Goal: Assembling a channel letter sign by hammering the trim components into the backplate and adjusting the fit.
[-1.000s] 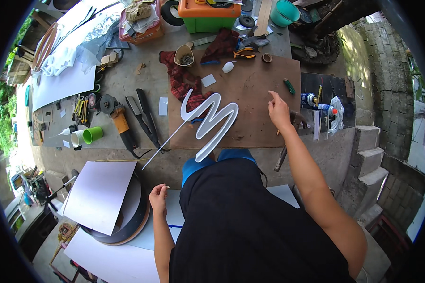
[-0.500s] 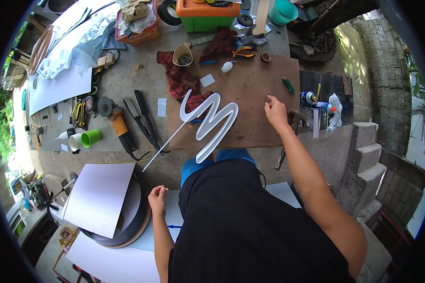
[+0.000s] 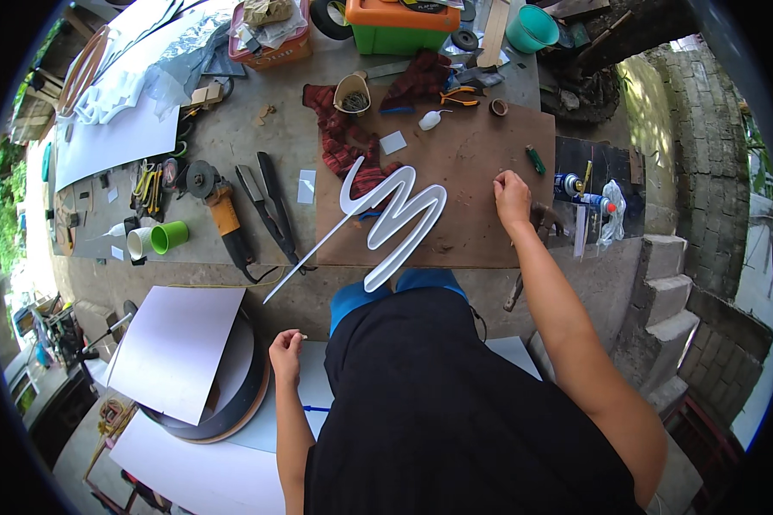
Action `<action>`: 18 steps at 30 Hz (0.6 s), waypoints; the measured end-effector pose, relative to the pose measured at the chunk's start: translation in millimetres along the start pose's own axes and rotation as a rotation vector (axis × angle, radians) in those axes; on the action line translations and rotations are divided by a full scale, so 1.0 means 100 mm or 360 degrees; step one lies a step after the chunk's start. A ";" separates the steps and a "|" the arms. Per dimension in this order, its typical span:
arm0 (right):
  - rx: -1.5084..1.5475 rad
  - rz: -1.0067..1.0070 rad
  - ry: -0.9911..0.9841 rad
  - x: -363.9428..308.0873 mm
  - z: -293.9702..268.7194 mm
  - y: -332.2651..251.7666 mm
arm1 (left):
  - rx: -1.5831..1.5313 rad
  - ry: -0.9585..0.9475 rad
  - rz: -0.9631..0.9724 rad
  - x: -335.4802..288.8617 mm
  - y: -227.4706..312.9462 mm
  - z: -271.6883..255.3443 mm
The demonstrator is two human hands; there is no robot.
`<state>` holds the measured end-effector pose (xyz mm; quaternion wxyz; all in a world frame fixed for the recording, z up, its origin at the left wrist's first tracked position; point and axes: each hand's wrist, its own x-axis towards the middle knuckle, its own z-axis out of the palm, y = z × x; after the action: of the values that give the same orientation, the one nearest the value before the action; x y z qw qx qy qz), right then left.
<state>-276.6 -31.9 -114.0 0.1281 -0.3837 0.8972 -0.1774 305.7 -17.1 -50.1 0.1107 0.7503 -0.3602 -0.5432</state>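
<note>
My left hand point(image 3: 285, 356) hangs beside my lap, its fingers pinched on a small pale piece point(image 3: 304, 336) too tiny to name. Over the right part of a brown board point(image 3: 481, 223) my right hand point(image 3: 513, 199) is closed, fingertips together; whatever they hold, if anything, is hidden. Left of that hand, a white zigzag-shaped letter form point(image 3: 395, 225) with raised walls reaches past the board's front edge, a thin straight tail pointing toward my left hand. Under its upper end lies a red plaid cloth point(image 3: 343, 154). A green lighter-like object point(image 3: 535, 160) rests beyond my right hand.
An angle grinder point(image 3: 219, 210), a hair straightener point(image 3: 266, 206) and a green cup point(image 3: 170, 237) sit on the table's left. Farther back are a small white squeeze bottle point(image 3: 432, 120), orange-handled pliers point(image 3: 462, 96) and a toolbox point(image 3: 399, 34). A hammer point(image 3: 541, 225) lies beside my right forearm.
My right hand's outstretched index finger has curled in, and the hand has closed over the board. My left hand keeps its pinch. The whole view has shifted slightly.
</note>
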 end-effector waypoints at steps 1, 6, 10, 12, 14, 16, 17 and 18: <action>-0.0064 0.0029 -0.0018 0.02 -0.01 0.00 | -0.0017 -0.0005 -0.0002 0.01 -0.03 0.00; -0.0036 0.0115 0.0035 0.09 -0.13 -0.19 | -0.0018 0.0005 -0.0017 0.01 -0.13 -0.02; -0.0083 -0.0056 -0.0007 -0.07 -0.50 -0.76 | -0.0140 0.0053 -0.0046 -0.02 -0.29 -0.03; 0.0033 -0.0301 -0.0026 -0.33 -0.60 -0.96 | -0.0212 0.0026 -0.0055 0.02 -0.38 0.03; 0.0294 -0.0437 -0.0130 -0.59 -0.58 -1.14 | -0.0234 0.0007 -0.0077 0.14 -0.45 0.13; 0.0488 -0.0444 -0.0369 -0.86 -0.55 -1.32 | -0.0258 0.0058 -0.0100 0.22 -0.49 0.22; 0.0464 -0.0487 -0.0485 -0.98 -0.53 -1.41 | -0.0318 0.0076 -0.0139 0.24 -0.51 0.24; 0.0461 -0.0535 -0.0517 -1.09 -0.51 -1.51 | -0.0373 0.0073 -0.0181 0.27 -0.52 0.28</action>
<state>-125.2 -37.8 5.0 0.2927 -0.5282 0.7539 -0.2588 307.0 8.3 -110.0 0.1750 0.7636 -0.2484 -0.5697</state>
